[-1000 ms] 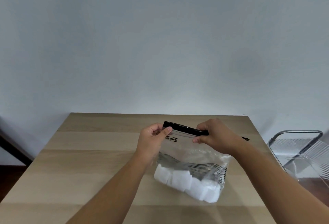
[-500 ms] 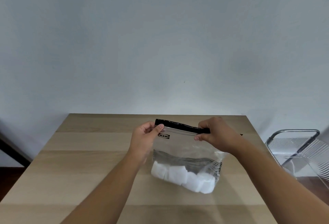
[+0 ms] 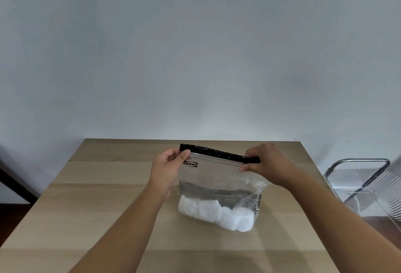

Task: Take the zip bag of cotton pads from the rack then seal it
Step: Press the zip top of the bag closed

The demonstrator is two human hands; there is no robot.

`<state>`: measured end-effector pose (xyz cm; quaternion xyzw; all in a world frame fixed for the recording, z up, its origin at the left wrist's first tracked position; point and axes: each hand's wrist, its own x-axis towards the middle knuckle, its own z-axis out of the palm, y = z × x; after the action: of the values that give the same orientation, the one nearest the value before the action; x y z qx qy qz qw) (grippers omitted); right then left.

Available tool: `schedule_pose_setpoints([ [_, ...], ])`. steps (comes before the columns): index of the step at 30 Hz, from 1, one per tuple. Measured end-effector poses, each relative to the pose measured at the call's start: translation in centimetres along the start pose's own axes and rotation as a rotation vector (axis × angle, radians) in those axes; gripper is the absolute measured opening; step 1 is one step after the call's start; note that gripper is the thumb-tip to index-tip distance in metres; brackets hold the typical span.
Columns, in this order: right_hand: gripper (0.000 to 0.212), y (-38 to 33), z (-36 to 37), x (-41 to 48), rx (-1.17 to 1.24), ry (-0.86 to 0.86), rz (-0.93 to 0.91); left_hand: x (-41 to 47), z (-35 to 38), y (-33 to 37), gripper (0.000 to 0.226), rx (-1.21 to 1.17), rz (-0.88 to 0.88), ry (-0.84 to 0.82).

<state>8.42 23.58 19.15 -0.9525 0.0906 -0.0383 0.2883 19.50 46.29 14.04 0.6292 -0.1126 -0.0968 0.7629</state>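
Note:
A clear zip bag with a black top strip stands upright on the wooden table, white cotton pads lying in its bottom. My left hand pinches the left end of the black strip between thumb and fingers. My right hand pinches the right end of the same strip. The strip stretches nearly straight between both hands, tilted slightly down to the right.
A clear plastic rack with a metal frame stands off the table's right edge. A plain wall rises behind the table. A dark strip runs along the floor at the left.
Both hands have drawn apart along the top strip: the left hand shifted left, the right hand slid toward the right end. The strip now looks straighter and longer.

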Motion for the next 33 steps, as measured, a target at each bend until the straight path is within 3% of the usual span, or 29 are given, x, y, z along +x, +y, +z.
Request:
schedule_pose_setpoints([
  [3,0.023,0.3,-0.6,-0.2,-0.008,0.011,0.040,0.4,-0.7,0.1,0.015,-0.012,-0.007,0.031],
  [10,0.045,0.4,-0.5,-0.3,0.022,0.022,0.028,0.7,-1.1,0.1,0.012,0.000,-0.014,0.042],
  [23,0.038,1.2,-0.7,-0.5,0.105,0.075,0.073,1.0,-2.5,0.4,0.012,0.023,-0.025,0.116],
  [25,0.022,1.1,-1.1,-0.6,0.081,0.037,0.074,0.9,-2.2,0.9,0.010,0.024,-0.031,0.097],
  [29,0.047,-0.4,-1.6,-0.6,-0.039,0.041,0.021,-0.1,-0.5,2.2,0.004,0.050,-0.052,0.020],
  [33,0.032,-3.5,-1.3,0.5,0.073,0.036,-0.108,-1.5,2.3,3.5,0.007,0.139,0.016,-0.113],
])
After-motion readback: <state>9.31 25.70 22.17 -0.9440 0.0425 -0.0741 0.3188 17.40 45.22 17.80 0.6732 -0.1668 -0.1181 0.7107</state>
